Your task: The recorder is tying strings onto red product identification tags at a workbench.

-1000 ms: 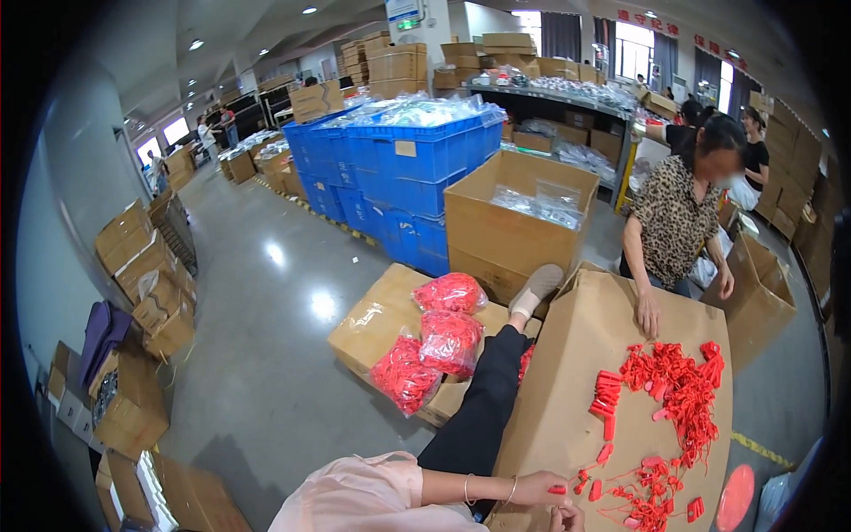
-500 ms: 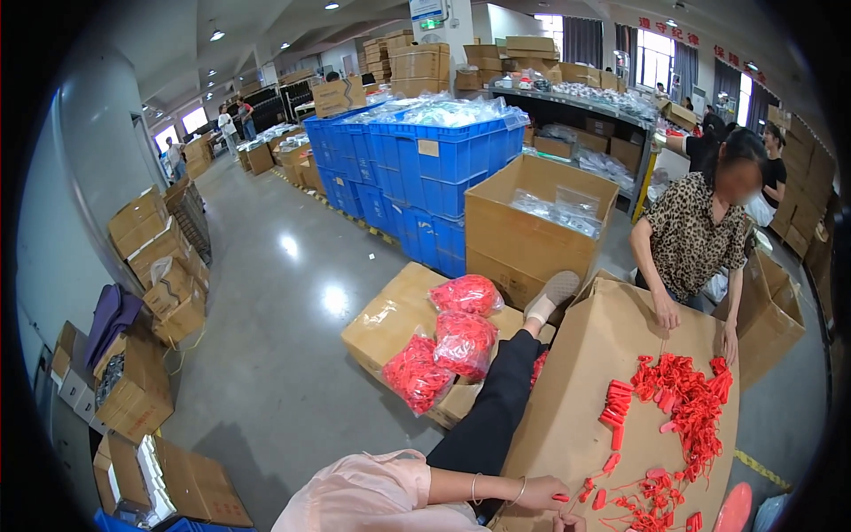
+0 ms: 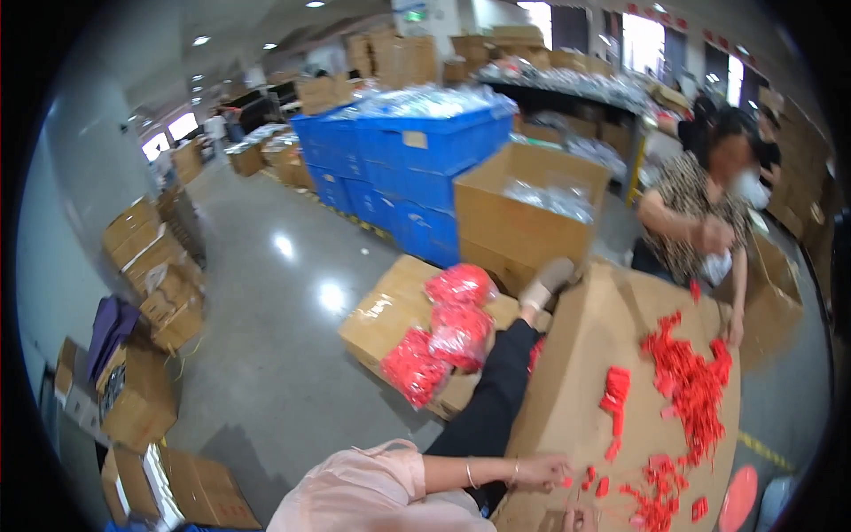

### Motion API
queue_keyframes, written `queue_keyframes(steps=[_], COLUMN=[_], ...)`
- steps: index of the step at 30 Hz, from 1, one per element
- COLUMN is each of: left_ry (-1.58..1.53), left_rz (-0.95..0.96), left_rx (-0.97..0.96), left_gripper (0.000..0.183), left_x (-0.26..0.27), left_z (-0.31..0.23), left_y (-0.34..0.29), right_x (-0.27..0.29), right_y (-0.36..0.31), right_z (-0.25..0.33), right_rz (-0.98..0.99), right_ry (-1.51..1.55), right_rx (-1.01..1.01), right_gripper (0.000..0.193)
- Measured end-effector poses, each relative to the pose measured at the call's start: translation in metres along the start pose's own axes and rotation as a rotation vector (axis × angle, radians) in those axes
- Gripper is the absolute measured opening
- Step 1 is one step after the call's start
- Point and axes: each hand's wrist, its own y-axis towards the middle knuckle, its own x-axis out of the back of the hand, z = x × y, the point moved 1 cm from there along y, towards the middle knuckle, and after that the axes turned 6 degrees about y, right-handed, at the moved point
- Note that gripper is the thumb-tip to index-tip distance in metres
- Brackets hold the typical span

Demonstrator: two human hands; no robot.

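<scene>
At the bottom of the view my left hand [image 3: 541,470], with bracelets at the wrist, is closed on a small red plastic piece [image 3: 567,482] over the cardboard work surface [image 3: 567,408]. Close by, at the lower edge, my right hand [image 3: 581,518] shows only in part, its fingers curled and blurred; what they hold cannot be made out. Beside my hands lie a few loose red pieces [image 3: 603,487] and a tangle of red corded pieces [image 3: 660,492]. Farther up are a neat red row [image 3: 615,390] and a larger red corded heap [image 3: 687,381].
Across the cardboard a co-worker [image 3: 700,204] lifts a red piece [image 3: 695,289] on a cord. Bags of red pieces [image 3: 461,332] lie on a carton [image 3: 381,310] to the left. Beyond stand an open carton [image 3: 523,213] and stacked blue crates [image 3: 408,177]. A pink oval object [image 3: 738,499] is at lower right.
The co-worker's one hand has risen from the cardboard, with a red piece hanging below it. My left hand has shifted slightly up and right. The whole view has tilted a little.
</scene>
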Motion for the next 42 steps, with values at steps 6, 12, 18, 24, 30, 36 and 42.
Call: queue_keyframes(steps=[6,12,18,24,30,36,42], left_ry=[-0.006,-0.049,-0.006,0.021,0.033,0.025,0.012], left_rz=[-0.150,-0.013,-0.004,0.028,0.039,0.043,0.046], left_rx=[0.255,0.230,0.206,0.231,0.231,0.244,0.225], left_gripper=[0.016,0.030,0.031,0.032,0.032,0.032,0.032], left_x=[0.017,0.006,0.002,0.002,0.005,0.004,0.000], left_z=[-0.068,-0.065,-0.050,-0.050,-0.051,-0.048,-0.045], left_y=[-0.024,-0.020,-0.021,-0.022,-0.020,-0.019,-0.020], right_x=[-0.003,-0.002,-0.004,-0.007,-0.005,-0.006,-0.010], right_y=[0.040,0.042,0.040,0.041,0.046,0.049,0.047], right_z=[0.035,0.025,0.026,0.026,0.026,0.028,0.030], right_rz=[-0.017,-0.063,-0.017,0.024,0.063,0.101,0.049], right_ry=[-0.003,0.011,-0.159,-0.239,-0.197,-0.193,-0.238], right_rx=[-0.063,0.008,0.086,0.124,0.120,0.127,0.107], right_gripper=[0.004,0.009,0.008,0.008,0.008,0.009,0.007])
